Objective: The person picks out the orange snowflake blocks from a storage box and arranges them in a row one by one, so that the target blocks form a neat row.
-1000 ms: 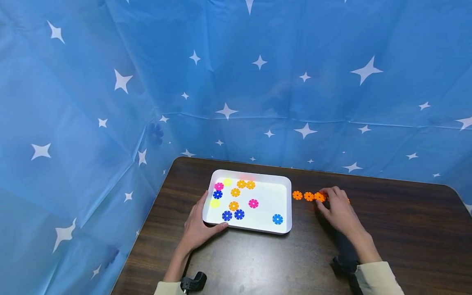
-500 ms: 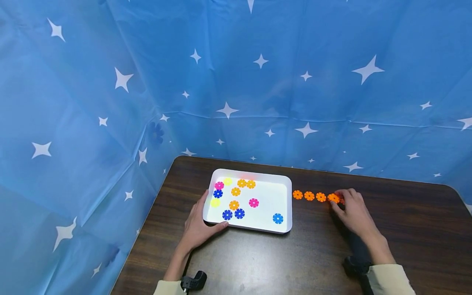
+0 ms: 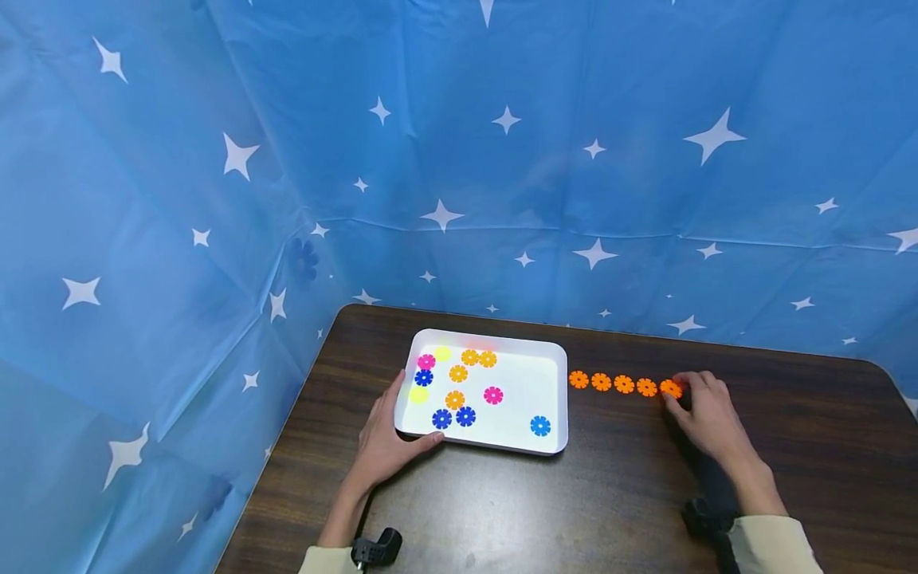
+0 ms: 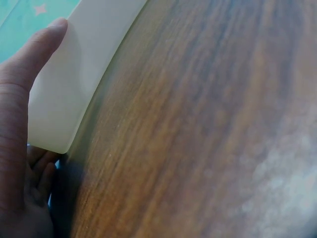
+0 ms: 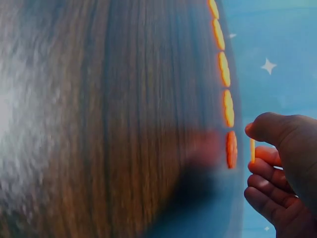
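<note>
A white rectangular tray (image 3: 519, 371) lies on the table. My left hand (image 3: 383, 445) holds its near left corner; in the left wrist view the thumb (image 4: 37, 52) lies along the tray's wall. My right hand (image 3: 708, 413) pinches an orange notched plastic disc (image 5: 252, 150) between thumb and fingers. The right wrist view shows it just above the table, beside the end disc (image 5: 231, 149) of a row. In the head view this row of orange discs (image 3: 623, 384) runs right from the tray, and the right fingertips are at its right end.
Inside the tray lie several more notched discs: orange (image 3: 455, 400), pink (image 3: 492, 395), dark blue (image 3: 465, 416), yellow (image 3: 418, 395) and one lighter blue (image 3: 540, 426). The dark wooden table (image 3: 459, 518) meets a blue star-patterned curtain (image 3: 502, 175) behind and at left.
My right hand has moved right along the row with its orange disc, uncovering more of the discs lying there. The left hand and tray have stayed put.
</note>
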{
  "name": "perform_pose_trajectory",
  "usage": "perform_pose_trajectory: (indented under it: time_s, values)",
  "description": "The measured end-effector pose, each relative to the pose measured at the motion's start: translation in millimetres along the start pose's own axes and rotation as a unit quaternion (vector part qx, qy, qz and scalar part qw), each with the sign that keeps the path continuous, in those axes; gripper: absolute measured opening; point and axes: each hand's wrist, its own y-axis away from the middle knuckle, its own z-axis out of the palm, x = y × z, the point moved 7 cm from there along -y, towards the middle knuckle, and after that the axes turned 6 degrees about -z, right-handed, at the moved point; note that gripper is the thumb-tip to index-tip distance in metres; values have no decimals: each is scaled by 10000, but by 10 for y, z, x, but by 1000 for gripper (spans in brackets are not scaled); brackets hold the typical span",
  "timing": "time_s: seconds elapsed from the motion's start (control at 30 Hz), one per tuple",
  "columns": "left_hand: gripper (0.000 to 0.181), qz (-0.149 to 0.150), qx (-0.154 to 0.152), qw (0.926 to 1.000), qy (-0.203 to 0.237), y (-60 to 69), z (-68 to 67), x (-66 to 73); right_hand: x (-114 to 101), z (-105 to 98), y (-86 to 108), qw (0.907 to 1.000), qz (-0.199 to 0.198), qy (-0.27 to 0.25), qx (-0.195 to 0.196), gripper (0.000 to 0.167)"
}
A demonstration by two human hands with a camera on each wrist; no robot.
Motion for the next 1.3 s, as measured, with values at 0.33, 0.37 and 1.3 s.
perform_pose_trajectory:
  time_s: [0.33, 0.37, 1.3]
  values:
    - [120, -42, -18, 10000, 2, 5, 7, -2, 176, -19, 39, 9998, 182, 51, 52, 43]
    - [120, -49, -24, 10000, -8, 5, 9, -1, 193, -27, 44, 9998, 193, 41, 67, 43]
    - [121, -51, -1, 10000, 32, 18, 3, 18, 381, -39, 80, 9990, 427, 147, 77, 44]
